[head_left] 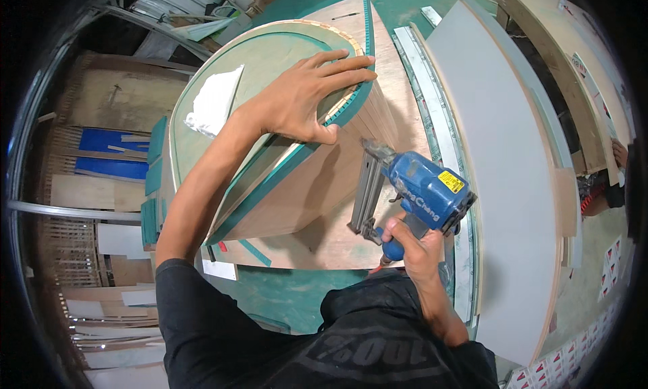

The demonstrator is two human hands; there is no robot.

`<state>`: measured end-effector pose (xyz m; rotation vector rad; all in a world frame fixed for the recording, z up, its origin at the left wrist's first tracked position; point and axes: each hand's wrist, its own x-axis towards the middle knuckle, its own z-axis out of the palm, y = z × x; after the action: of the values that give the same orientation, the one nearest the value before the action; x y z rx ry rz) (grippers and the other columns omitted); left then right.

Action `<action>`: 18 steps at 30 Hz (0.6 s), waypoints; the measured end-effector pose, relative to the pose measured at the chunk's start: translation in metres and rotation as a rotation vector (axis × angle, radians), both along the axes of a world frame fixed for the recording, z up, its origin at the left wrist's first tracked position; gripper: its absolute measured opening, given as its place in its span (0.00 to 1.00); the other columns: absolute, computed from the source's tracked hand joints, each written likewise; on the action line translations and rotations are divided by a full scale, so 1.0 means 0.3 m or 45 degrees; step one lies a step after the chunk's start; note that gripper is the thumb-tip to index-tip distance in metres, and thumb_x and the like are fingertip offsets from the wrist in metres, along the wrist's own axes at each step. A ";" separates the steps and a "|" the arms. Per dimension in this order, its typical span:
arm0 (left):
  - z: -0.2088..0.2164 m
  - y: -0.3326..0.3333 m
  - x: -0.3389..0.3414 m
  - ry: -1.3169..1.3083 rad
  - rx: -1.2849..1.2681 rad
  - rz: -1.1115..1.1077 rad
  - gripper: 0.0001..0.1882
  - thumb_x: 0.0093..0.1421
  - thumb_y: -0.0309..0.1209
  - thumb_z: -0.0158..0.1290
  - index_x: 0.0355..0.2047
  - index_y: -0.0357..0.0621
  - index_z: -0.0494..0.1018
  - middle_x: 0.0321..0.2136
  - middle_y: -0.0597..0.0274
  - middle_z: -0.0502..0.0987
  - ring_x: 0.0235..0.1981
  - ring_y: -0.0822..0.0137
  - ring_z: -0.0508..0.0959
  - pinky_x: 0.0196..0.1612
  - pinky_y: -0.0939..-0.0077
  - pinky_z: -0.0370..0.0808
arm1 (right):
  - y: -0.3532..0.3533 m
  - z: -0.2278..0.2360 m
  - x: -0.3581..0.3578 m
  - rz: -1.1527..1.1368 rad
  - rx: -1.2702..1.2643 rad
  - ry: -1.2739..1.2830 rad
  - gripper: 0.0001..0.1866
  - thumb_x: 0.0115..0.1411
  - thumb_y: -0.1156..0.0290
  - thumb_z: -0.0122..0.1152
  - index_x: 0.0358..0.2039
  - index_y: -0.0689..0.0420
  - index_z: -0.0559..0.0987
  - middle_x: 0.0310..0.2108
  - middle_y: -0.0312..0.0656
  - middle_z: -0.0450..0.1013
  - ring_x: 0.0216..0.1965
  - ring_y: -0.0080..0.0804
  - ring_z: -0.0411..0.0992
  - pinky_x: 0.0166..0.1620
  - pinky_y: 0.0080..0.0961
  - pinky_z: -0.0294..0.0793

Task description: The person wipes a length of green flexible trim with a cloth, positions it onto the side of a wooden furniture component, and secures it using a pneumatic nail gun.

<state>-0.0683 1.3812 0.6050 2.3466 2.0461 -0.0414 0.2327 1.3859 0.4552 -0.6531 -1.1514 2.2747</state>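
Note:
My left hand (pixel 307 92) spans the rim of a rounded wooden panel (pixel 263 51), fingers spread, with fingertips and thumb pressed on a green kerfed strip (pixel 347 110) along its curved edge. One end of that strip stands away from the panel toward the far side. My right hand (pixel 413 247) is wrapped round the handle of a blue nail gun (pixel 428 190). The gun's nose points toward the wooden piece's side wall (pixel 290 207), apart from it. Part of the strip lies hidden under my left hand.
A crumpled white sheet (pixel 214 100) lies on the rounded panel. Wrapped long strips (pixel 439 112) and a large grey board (pixel 499 166) stand to the right. Another person's hand (pixel 619 153) shows at the far right. Wood scraps (pixel 108 294) pile up at left.

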 end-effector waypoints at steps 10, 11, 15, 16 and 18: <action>0.016 0.008 0.010 0.010 -0.041 0.047 0.49 0.35 0.44 0.55 0.65 0.57 0.66 0.71 0.62 0.60 0.70 0.45 0.58 0.72 0.41 0.59 | -0.035 -0.008 -0.119 -0.031 -0.017 0.175 0.19 0.68 0.69 0.63 0.55 0.66 0.74 0.23 0.32 0.70 0.21 0.17 0.66 0.28 0.17 0.66; 0.016 0.009 0.010 -0.003 -0.047 0.059 0.48 0.35 0.44 0.55 0.64 0.57 0.66 0.71 0.62 0.60 0.70 0.45 0.58 0.72 0.41 0.59 | -0.037 -0.017 -0.124 -0.032 -0.012 0.180 0.19 0.68 0.69 0.63 0.55 0.66 0.74 0.23 0.32 0.70 0.21 0.17 0.66 0.28 0.17 0.66; 0.032 0.025 0.014 0.167 -0.009 -0.021 0.46 0.35 0.46 0.55 0.62 0.56 0.68 0.70 0.63 0.61 0.71 0.47 0.57 0.72 0.40 0.58 | -0.016 -0.027 -0.130 -0.025 0.044 0.178 0.18 0.68 0.71 0.62 0.54 0.66 0.74 0.22 0.32 0.69 0.21 0.17 0.65 0.28 0.18 0.66; 0.042 0.031 0.014 0.213 0.007 -0.067 0.46 0.35 0.47 0.55 0.62 0.57 0.68 0.70 0.63 0.62 0.72 0.48 0.57 0.73 0.39 0.58 | -0.016 -0.026 -0.131 -0.043 0.010 0.174 0.18 0.68 0.70 0.61 0.54 0.66 0.74 0.22 0.32 0.69 0.21 0.17 0.65 0.28 0.18 0.66; 0.045 0.036 0.007 0.278 0.020 -0.112 0.46 0.35 0.48 0.55 0.62 0.57 0.68 0.69 0.64 0.62 0.72 0.49 0.56 0.73 0.39 0.56 | -0.009 -0.026 -0.129 -0.055 -0.013 0.174 0.18 0.69 0.70 0.59 0.54 0.67 0.74 0.21 0.32 0.68 0.20 0.17 0.65 0.28 0.18 0.66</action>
<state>-0.0662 1.3920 0.6185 2.5423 2.0352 -0.2968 0.1939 1.3832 0.4473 -0.5131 -1.0516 2.2523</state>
